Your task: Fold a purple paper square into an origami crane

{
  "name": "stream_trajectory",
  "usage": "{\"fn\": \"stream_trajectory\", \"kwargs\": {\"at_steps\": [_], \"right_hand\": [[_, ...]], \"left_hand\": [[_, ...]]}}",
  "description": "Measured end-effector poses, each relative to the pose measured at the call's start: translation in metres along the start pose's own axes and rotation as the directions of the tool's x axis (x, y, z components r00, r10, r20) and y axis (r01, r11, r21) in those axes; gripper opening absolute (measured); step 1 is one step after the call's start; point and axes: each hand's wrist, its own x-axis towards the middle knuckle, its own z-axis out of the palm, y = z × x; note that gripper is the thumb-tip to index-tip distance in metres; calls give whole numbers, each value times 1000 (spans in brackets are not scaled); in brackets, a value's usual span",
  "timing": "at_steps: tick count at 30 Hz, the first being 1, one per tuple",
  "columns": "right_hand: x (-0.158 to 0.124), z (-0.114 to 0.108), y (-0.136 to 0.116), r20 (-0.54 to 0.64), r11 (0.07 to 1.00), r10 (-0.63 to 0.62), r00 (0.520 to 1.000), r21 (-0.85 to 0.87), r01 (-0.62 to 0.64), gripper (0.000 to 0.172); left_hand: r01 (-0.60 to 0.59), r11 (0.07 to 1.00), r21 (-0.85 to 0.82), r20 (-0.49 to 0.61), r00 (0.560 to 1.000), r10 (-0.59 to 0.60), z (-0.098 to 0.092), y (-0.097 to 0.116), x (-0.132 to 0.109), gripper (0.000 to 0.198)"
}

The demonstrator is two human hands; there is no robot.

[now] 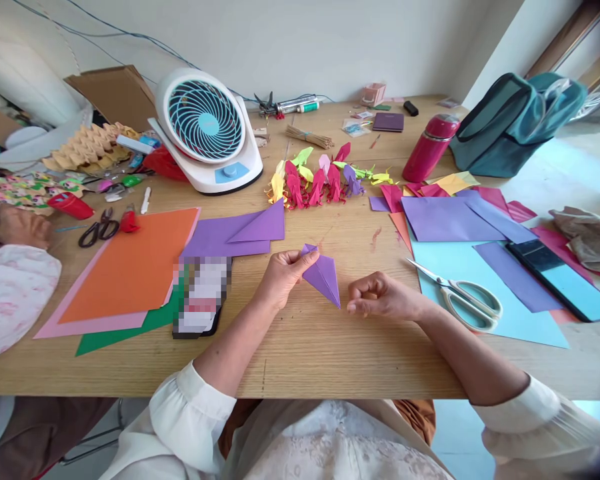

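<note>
A small purple folded paper point(324, 279), kite-shaped with a point toward the front right, is pinched at its upper left corner by my left hand point(286, 272). Just right of the paper's tip, my right hand point(383, 297) has curled fingers and does not touch the paper; nothing shows between thumb and forefinger, and the fingers are apart. Behind them stand several folded paper figures point(316, 183) in red, yellow, green and purple. White-handled scissors point(473, 303) lie on a light blue sheet point(530, 328) to the right.
A white fan point(205, 123), a red bottle point(430, 148) and a teal bag point(510, 127) stand at the back. Orange sheets point(130, 267) and a phone point(203, 297) lie left, a dark phone point(560, 280) right. Another person's hand point(23, 227) is at far left.
</note>
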Motion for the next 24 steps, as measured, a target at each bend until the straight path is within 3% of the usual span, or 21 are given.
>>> {"fn": "stream_trajectory", "kwargs": {"at_steps": [3,5,11,17,24], "right_hand": [[0,-5,2,-227,998,-51,973,24,58,36],[2,-4,2,-309,989,-89,947,84,121,33],[10,10,1,-251,942,-69,965,302,146,40],[11,14,9,-307,952,-94,947,249,175,31],[10,13,11,-318,950,-133,939,231,212,26]], "left_hand": [[-15,998,54,77,997,11,2,-2,-1,51],[-42,996,85,133,991,30,3,-5,-2,50],[-128,969,210,220,972,81,6,-15,-3,50],[-263,892,368,187,960,206,11,-17,-5,61],[-281,879,386,165,958,234,12,-19,-3,64]]}}
